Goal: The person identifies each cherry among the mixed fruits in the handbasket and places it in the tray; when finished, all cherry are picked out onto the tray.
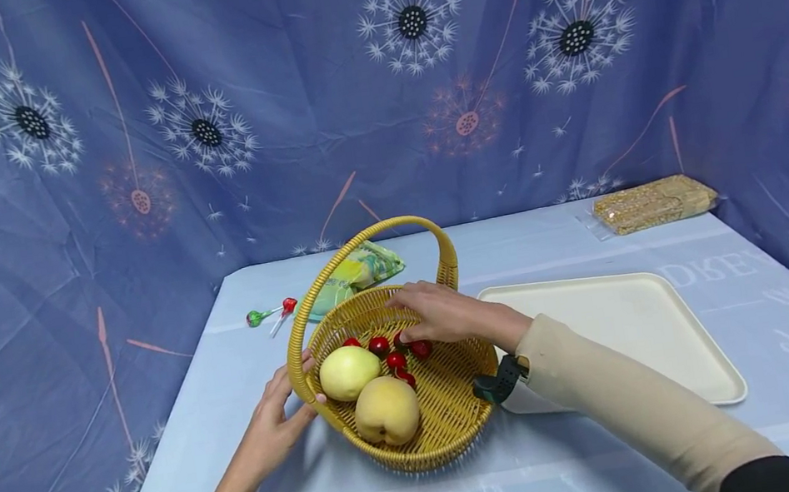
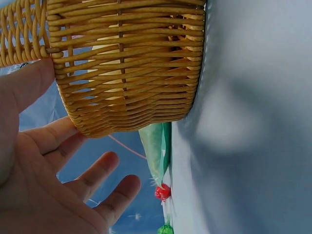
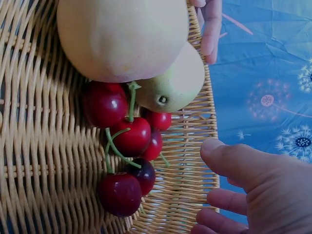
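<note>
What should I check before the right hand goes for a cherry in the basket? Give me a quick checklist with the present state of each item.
1. Basket steadied: ok. The left hand touches its rim beside the handle, fingers straight.
2. Right hand free: ok. It hovers over the cherries with loosely curled fingers and holds nothing, as the right wrist view shows.
3. Cherries reachable: ok. They lie in a cluster on the basket floor, uncovered, next to the pear and the peach.
4. Stems tangled: cannot tell. Several green stems cross in the right wrist view.
5. Handle clearance: ok. It arches behind the right hand.
6. Tray free to receive: ok. Nothing lies on its visible part.
</note>
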`<state>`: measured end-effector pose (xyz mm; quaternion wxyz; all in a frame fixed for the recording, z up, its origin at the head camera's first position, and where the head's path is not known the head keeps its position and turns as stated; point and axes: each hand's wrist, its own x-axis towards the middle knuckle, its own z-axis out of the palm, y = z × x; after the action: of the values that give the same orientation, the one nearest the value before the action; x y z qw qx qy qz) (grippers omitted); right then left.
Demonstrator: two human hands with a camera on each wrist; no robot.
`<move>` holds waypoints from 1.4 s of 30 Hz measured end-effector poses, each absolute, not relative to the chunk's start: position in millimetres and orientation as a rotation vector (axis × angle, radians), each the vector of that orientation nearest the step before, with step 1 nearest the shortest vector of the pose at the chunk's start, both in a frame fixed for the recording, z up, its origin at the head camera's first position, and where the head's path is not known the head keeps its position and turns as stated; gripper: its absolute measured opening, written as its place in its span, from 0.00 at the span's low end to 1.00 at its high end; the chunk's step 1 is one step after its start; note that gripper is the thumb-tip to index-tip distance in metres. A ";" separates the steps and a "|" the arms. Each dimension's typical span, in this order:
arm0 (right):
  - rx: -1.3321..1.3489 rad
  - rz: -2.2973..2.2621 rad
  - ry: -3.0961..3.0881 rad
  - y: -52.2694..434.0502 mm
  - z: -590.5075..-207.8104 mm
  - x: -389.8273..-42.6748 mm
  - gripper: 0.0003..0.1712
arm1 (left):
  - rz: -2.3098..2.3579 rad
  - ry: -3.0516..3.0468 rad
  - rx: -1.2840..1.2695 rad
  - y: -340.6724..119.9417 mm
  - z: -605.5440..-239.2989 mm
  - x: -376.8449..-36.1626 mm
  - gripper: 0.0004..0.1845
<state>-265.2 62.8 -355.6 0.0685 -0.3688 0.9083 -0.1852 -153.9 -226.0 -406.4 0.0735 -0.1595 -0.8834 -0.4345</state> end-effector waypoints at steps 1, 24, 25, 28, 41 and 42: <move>-1.109 -0.549 2.733 62.4 -356.6 -265.7 0.31 | -1.305 -2.652 -0.481 -226.1 -406.7 -154.0 0.29; -1.100 -0.312 2.678 59.7 -371.4 -267.0 0.23 | -1.345 -2.674 -0.462 -227.1 -407.3 -154.6 0.30; -1.102 -0.302 2.678 59.5 -371.7 -266.7 0.23 | -1.351 -2.675 -0.459 -227.0 -407.3 -154.5 0.30; -1.099 -0.275 2.666 59.3 -372.7 -266.2 0.22 | -1.350 -2.674 -0.454 -227.1 -407.1 -154.2 0.30; -1.129 -0.279 2.620 60.9 -375.8 -266.7 0.20 | -1.343 -2.669 -0.461 -227.1 -407.7 -154.4 0.30; -1.131 -0.278 2.617 60.8 -376.2 -267.0 0.20 | -1.345 -2.669 -0.460 -227.1 -407.5 -154.3 0.30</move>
<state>-267.0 60.8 -376.2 0.1379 -0.3910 0.9049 -0.0960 -154.3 -227.1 -407.5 0.0586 -0.1519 -0.8811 -0.4440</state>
